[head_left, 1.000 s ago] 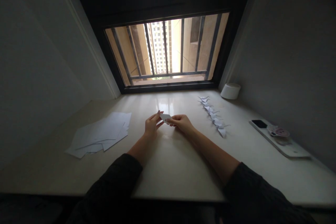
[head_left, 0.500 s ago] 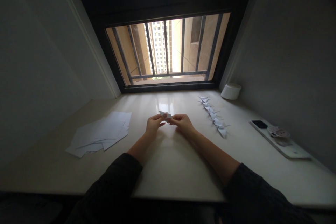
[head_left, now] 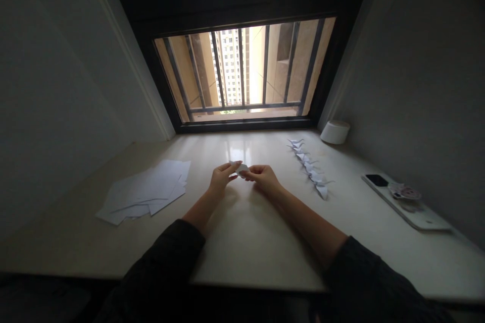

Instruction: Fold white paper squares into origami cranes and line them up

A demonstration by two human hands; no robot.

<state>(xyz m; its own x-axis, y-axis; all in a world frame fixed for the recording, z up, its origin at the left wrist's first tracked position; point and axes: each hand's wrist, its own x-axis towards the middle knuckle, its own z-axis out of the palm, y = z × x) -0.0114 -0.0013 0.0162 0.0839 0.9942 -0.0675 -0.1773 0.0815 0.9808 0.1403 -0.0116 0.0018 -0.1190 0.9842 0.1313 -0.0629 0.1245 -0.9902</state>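
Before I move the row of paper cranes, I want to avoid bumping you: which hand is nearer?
Right: the right hand is to the left of the row of paper cranes, not touching it; the left hand is farther left, across the folded paper both hold.

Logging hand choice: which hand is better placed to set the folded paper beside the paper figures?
Probably the right hand: it pinches the folded paper and is nearer the paper figures; the left hand is farther away.

Black, creased sleeves [head_left: 364,267]; forearms [head_left: 312,217] partly uncovered; bare hands [head_left: 219,178].
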